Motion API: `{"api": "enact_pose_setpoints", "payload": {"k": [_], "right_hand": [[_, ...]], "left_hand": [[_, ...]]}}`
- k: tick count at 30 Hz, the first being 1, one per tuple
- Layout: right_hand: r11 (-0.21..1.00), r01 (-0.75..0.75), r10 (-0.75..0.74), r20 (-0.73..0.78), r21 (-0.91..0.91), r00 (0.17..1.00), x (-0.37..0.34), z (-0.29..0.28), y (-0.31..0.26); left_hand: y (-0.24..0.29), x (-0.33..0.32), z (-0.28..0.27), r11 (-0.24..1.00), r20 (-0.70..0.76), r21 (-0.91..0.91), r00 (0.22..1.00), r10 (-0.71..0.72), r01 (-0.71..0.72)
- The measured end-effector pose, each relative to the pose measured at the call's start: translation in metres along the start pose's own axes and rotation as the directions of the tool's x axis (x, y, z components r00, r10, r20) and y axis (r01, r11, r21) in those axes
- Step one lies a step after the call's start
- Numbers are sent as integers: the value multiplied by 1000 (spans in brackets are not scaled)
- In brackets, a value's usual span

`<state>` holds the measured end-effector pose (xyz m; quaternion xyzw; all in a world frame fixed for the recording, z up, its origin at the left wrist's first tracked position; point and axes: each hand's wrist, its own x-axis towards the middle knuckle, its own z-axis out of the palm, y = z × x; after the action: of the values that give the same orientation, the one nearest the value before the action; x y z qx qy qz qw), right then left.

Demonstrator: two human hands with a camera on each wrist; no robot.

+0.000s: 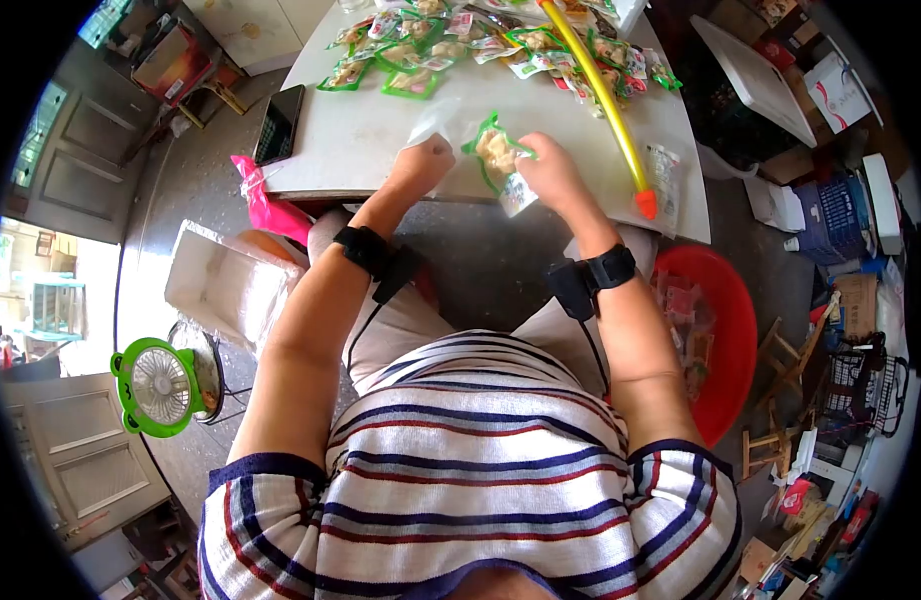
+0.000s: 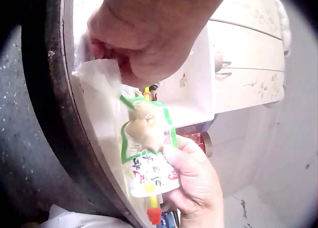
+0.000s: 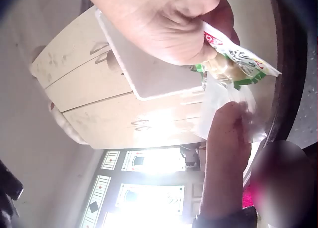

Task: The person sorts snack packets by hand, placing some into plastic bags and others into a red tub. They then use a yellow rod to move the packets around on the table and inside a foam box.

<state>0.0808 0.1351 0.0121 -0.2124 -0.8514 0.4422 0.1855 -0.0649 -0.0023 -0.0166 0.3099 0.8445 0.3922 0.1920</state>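
My right hand (image 1: 559,178) pinches a small food packet (image 1: 495,152) by its edge, over the front part of the table. The packet has a clear window with a green border, pale lumpy pieces inside and a white printed end (image 2: 151,174). To its left, my left hand (image 1: 424,168) has its fingers curled round a thin clear plastic bag (image 2: 102,73). In the right wrist view the packet's green-edged end overlaps the plastic bag (image 3: 214,101). Part of the bag is hidden in the left fist.
Several similar packets (image 1: 411,82) lie heaped at the table's far side. A yellow tube (image 1: 599,88) with an orange tip lies across the right. A phone (image 1: 280,125) and a pink bag (image 1: 269,208) are at the left edge. Below stand a red basin (image 1: 738,345) and a white box (image 1: 203,285).
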Motion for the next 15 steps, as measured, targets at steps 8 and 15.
{"api": "enact_pose_setpoints", "payload": {"k": [8, 15], "right_hand": [[898, -174, 99, 197, 405, 975, 8, 8, 14], [859, -336, 116, 491, 386, 863, 33, 16, 31]], "left_hand": [[13, -17, -3, 992, 63, -126, 998, -10, 18], [7, -15, 4, 988, 111, -109, 986, 121, -109]]}}
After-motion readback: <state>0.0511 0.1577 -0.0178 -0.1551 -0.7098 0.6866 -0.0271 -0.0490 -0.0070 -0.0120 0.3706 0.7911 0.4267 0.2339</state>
